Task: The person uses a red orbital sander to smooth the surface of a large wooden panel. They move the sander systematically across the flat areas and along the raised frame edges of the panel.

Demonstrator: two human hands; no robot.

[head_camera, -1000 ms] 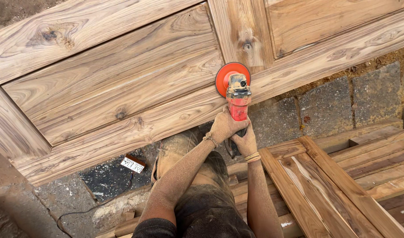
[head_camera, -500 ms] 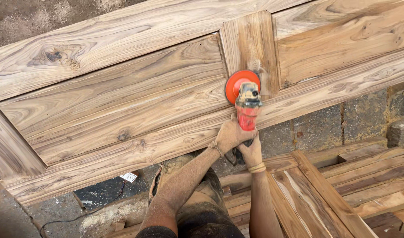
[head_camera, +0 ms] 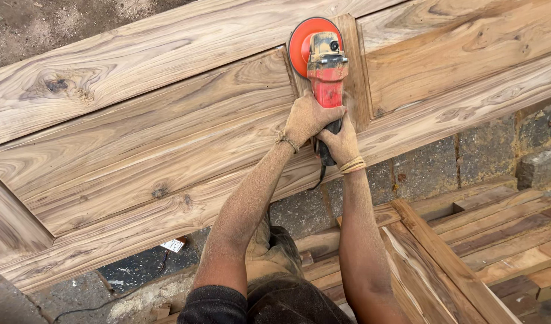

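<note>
A red hand-held disc sander [head_camera: 325, 66] with an orange disc [head_camera: 300, 43] presses on the short upright piece of a large panelled wooden door [head_camera: 167, 132] lying in front of me. My left hand [head_camera: 306, 117] grips the sander's red body from the left. Just below it, my right hand [head_camera: 341, 143] holds the dark rear handle. Both hands and forearms are coated in sawdust. The sander's cord hangs down under my right hand.
More framed wooden panels [head_camera: 467, 240] are stacked at the lower right. Grey stone blocks [head_camera: 485, 150] pave the ground under the door's edge. A small white box [head_camera: 174, 245] and a black cable [head_camera: 95, 306] lie on the ground at the lower left, amid sawdust.
Both hands have pushed the sander away from me, from the door's lower rail up along the short upright piece. My arms are now stretched further out.
</note>
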